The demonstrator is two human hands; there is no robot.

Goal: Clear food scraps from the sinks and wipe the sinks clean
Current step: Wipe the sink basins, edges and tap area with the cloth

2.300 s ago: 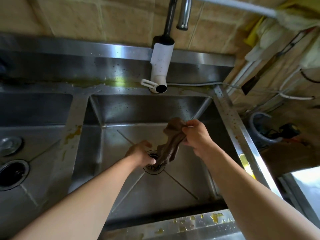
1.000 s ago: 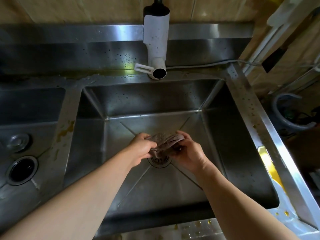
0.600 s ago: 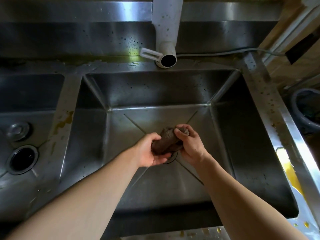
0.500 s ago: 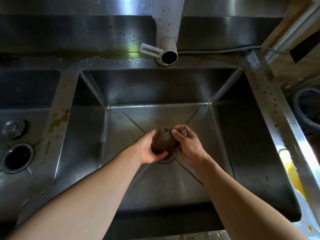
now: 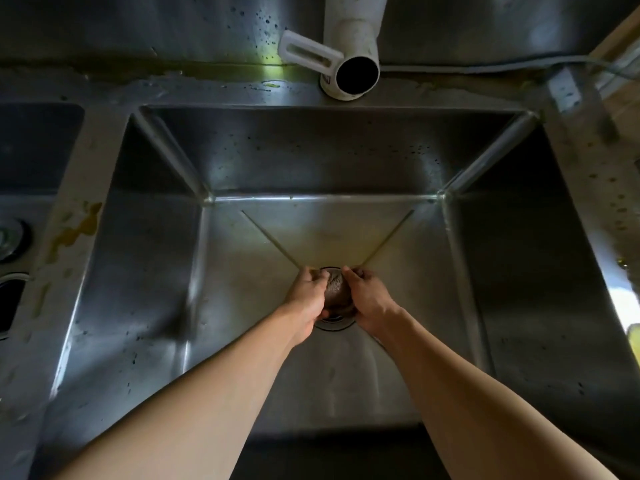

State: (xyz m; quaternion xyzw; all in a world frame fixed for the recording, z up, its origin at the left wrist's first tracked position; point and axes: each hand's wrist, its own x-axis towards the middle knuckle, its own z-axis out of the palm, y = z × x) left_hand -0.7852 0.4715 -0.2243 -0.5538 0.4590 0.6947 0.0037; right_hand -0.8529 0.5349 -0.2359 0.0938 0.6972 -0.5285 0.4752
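Your left hand [image 5: 308, 299] and your right hand [image 5: 369, 299] meet low in the middle of the right-hand sink basin [image 5: 519, 271], both wrapped around a balled-up brown cloth [image 5: 335, 291]. Your left fingers curl over the cloth's left side, your right fingers curl over its right side, and the two sets of knuckles nearly touch above it. Only a narrow strip of the cloth shows between your hands; it looks wet and bunched tight. The cloth sits directly over the round drain [image 5: 334, 322], whose metal ring peeks out just below your palms, and you cannot tell from this view whether the cloth touches it.

The basin is stainless steel, with creases running from the corners of the floor down to the drain. Dark specks dot its back wall and left wall. On the divider [image 5: 74, 230] between this basin and the one to your left, a yellow-orange smear of residue clings to the steel. At the far left edge you see part of a second drain opening [image 5: 8, 299] and a round metal stopper [image 5: 8, 237] just behind it.

Above the basin's back rim hangs a white faucet spout [image 5: 353, 64], its dark mouth facing you, with a flat white lever [image 5: 308, 55] sticking out to its left. A grey cable [image 5: 485, 65] runs along the ledge to the right of the spout
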